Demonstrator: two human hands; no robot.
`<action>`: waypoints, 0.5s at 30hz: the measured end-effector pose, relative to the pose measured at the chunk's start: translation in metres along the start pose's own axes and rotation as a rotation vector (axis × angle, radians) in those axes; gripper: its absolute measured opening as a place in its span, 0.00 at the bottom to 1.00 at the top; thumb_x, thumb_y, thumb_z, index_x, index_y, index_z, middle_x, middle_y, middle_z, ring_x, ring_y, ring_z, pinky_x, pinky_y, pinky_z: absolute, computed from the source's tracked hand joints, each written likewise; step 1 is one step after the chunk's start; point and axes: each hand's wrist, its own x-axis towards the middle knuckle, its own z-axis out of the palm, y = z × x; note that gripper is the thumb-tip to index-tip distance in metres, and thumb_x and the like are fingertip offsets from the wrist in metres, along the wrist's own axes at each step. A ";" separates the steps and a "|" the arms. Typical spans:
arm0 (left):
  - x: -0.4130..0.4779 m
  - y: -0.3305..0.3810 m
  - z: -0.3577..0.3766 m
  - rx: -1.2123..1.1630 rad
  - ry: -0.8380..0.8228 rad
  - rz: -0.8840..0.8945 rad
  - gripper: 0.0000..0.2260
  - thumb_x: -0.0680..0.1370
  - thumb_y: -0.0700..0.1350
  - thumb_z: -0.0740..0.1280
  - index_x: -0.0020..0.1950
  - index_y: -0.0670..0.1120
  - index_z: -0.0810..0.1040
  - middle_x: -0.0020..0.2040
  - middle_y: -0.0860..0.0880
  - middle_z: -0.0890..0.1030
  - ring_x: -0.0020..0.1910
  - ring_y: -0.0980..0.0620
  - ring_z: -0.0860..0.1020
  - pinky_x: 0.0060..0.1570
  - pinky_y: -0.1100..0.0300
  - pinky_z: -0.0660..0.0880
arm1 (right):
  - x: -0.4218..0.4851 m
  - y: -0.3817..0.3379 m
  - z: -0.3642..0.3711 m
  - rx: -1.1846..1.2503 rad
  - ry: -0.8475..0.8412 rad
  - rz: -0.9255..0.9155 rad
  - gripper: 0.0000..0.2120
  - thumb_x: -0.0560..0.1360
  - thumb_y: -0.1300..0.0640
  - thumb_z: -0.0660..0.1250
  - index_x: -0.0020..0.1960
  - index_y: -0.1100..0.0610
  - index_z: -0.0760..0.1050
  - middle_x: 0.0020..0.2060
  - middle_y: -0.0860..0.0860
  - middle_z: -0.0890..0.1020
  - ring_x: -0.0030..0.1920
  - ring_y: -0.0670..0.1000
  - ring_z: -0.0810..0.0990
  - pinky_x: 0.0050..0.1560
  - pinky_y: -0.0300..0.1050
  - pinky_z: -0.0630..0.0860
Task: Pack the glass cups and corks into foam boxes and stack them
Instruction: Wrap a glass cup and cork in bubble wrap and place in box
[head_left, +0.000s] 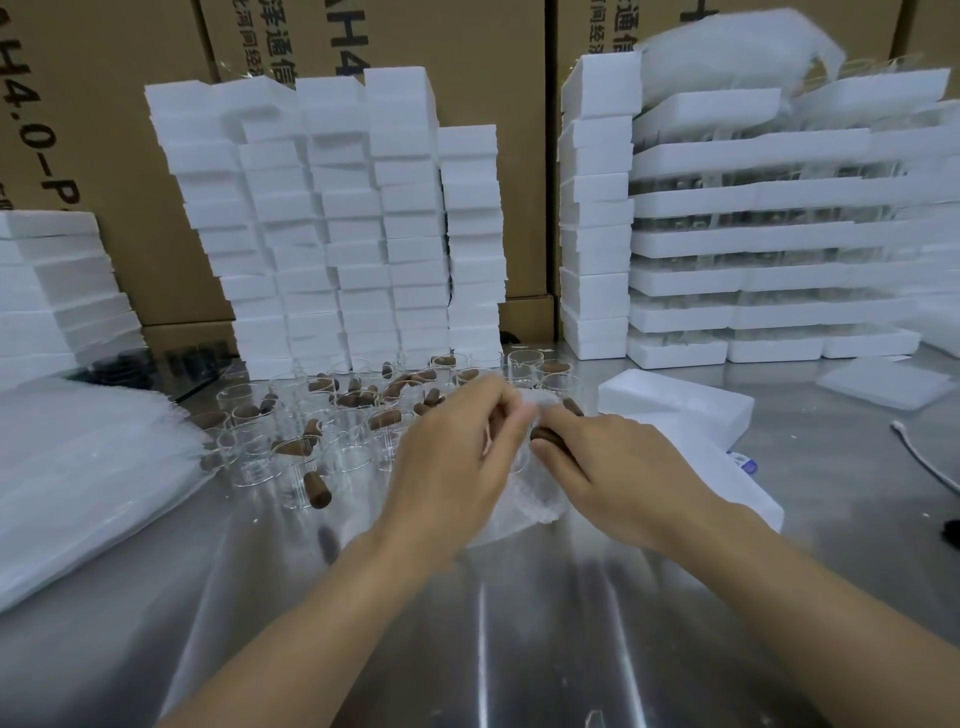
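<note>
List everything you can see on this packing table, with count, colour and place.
Table: one, silver, under everything.
Glass cups: many, clear, mid-table.
Corks: many, brown, among the cups.
Foam boxes: many stacks, white, at back.
Cardboard boxes: several, brown, behind stacks.
Bags: a pile, whitish, left.
Cable: one, white, far right.
Wrap: one, white, between hands.
Left hand: pinching the wrap.
Right hand: holding a cork.

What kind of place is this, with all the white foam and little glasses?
Likely a packing station in a warehouse or small factory: stacked white foam boxes against printed cardboard cartons, with loose glass cups and corks spread on a steel table.
</note>
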 end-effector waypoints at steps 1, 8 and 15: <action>-0.003 0.004 0.002 0.062 -0.030 0.047 0.09 0.86 0.56 0.64 0.47 0.56 0.74 0.39 0.57 0.75 0.37 0.54 0.74 0.36 0.59 0.70 | 0.000 -0.001 0.002 0.025 -0.008 0.043 0.13 0.86 0.42 0.51 0.50 0.47 0.68 0.40 0.46 0.78 0.43 0.57 0.79 0.41 0.54 0.74; -0.015 0.023 0.020 -0.003 -0.075 0.132 0.07 0.85 0.51 0.68 0.48 0.52 0.77 0.40 0.61 0.74 0.39 0.60 0.73 0.40 0.60 0.70 | 0.005 -0.003 0.011 0.638 -0.019 0.146 0.10 0.72 0.63 0.57 0.39 0.53 0.75 0.37 0.49 0.82 0.39 0.48 0.79 0.42 0.49 0.79; -0.009 0.035 0.015 -0.402 -0.056 -0.020 0.09 0.85 0.47 0.68 0.45 0.53 0.80 0.39 0.56 0.83 0.39 0.57 0.80 0.42 0.67 0.71 | 0.008 -0.007 0.003 1.153 -0.096 0.416 0.06 0.78 0.56 0.64 0.44 0.53 0.78 0.36 0.57 0.75 0.36 0.50 0.69 0.35 0.43 0.67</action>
